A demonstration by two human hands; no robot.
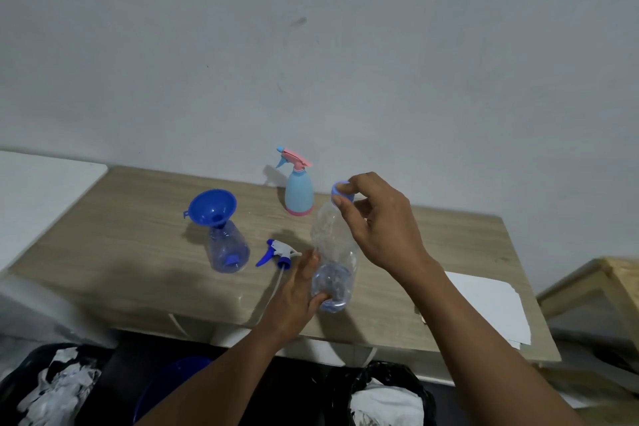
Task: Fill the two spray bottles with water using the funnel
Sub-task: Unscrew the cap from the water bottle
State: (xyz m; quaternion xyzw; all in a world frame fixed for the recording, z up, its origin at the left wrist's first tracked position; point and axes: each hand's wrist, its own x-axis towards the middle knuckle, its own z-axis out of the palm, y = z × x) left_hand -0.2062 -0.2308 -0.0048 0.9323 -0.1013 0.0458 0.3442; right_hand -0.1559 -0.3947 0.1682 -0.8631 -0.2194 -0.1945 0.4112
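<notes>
In the clear spray bottle, blue funnel.

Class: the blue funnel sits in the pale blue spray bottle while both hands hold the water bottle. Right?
No. The head view shows the blue funnel in the clear spray bottle, not the pale blue spray bottle. The left hand and right hand hold the water bottle.

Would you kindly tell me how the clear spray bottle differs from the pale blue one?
The clear bottle is transparent; the pale blue bottle is opaque. The clear bottle carries the funnel with its sprayer off; the pale blue bottle has its pink sprayer on. Both stand upright on the table.
</notes>
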